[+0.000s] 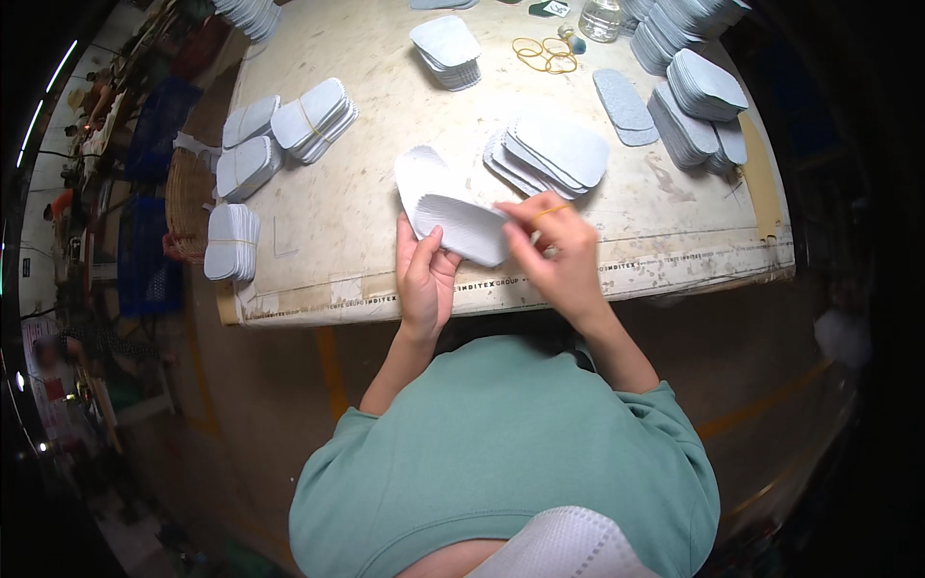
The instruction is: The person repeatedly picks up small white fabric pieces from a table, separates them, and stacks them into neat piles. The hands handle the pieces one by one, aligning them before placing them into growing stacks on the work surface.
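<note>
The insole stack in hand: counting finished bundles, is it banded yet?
Not yet: the right hand holds a rubber band beside the stack.

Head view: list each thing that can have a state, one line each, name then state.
Left hand: gripping the insole stack from below.
Right hand: pinching a yellow rubber band at the stack's end.
Insole stack: held, not yet banded.
Bundles at left: banded.
Fanned pile: loose, unbanded.
Spare rubber bands: lying loose on the table.

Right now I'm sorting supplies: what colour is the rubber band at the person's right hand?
Yellow: the rubber band stretched at the right hand, clearest in the head view.
</note>
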Demonstrator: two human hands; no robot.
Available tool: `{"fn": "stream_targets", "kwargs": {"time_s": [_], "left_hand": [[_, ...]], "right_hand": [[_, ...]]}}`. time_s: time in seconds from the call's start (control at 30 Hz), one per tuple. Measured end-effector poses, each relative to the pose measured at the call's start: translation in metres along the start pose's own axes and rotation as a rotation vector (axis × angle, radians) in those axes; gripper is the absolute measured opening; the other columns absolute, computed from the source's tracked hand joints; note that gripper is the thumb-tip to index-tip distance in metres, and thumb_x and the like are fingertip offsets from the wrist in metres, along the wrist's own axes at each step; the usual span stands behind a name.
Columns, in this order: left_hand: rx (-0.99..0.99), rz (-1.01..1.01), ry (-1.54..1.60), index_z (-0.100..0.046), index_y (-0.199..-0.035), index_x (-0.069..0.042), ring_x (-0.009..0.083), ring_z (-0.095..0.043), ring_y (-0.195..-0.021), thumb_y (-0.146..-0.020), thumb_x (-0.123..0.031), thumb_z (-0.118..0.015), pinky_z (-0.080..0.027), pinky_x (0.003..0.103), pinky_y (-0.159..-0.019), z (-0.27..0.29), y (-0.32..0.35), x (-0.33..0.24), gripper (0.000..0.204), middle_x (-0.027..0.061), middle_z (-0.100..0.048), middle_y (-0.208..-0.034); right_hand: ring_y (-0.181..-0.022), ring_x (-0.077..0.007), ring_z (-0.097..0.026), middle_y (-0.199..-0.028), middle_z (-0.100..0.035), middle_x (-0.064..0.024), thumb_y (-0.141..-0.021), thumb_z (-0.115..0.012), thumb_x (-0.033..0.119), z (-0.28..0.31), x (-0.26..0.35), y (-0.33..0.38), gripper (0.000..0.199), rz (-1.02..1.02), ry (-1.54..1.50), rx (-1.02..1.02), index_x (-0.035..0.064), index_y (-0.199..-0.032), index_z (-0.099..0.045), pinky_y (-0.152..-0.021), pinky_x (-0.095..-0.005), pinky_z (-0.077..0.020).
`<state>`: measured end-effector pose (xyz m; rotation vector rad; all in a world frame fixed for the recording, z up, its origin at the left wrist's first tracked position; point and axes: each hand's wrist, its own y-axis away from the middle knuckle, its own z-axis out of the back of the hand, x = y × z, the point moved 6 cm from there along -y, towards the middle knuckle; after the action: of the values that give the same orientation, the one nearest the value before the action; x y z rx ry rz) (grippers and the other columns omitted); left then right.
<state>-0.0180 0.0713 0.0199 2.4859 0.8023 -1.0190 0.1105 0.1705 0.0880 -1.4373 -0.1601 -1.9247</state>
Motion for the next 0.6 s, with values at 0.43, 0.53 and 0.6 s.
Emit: {"fn": "stream_targets", "kwargs": {"time_s": [0.43, 0.53, 0.6], "left_hand": [[0.09, 0.057, -0.15, -0.027, -0.139, -0.002, 0.0288, -0.059, -0.115, -0.095, 0.002, -0.042, -0.053, 0.041, -0.099, -0.008, 0.002, 0.004, 0.047, 0.0204, -0.05, -0.129], [0.164, 0.097, -0.235, -0.027, -0.138, -0.002, 0.0286, -0.06, -0.113, -0.095, 0.0, -0.043, -0.054, 0.04, -0.097, -0.012, 0.005, 0.009, 0.046, 0.0208, -0.052, -0.127], [0.191, 0.107, -0.303, -0.028, -0.139, -0.002, 0.0286, -0.058, -0.116, -0.096, -0.003, -0.046, -0.052, 0.041, -0.099, -0.014, 0.007, 0.01, 0.047, 0.0219, -0.051, -0.127]], "right_hand": [[-0.071, -0.0142, -0.056, -0.092, -0.061, -0.0075, -0.081, -0.072, 0.008, 0.03, -0.008, -0.003, 0.034, 0.031, 0.141, -0.085, 0.0062, -0.114, -0.068, -0.057, -0.0269, -0.0464], [-0.066, -0.0091, -0.055, -0.088, -0.062, -0.0037, -0.08, -0.072, 0.006, 0.0, -0.003, -0.004, 0.034, -0.029, -0.101, 0.048, 0.0033, -0.113, -0.069, -0.05, -0.0215, -0.0416], [-0.072, -0.0072, -0.056, -0.092, -0.062, -0.0032, -0.079, -0.069, -0.004, 0.001, -0.002, -0.008, 0.034, -0.038, -0.116, 0.005, 0.005, -0.111, -0.07, -0.052, -0.019, -0.0408]]}}
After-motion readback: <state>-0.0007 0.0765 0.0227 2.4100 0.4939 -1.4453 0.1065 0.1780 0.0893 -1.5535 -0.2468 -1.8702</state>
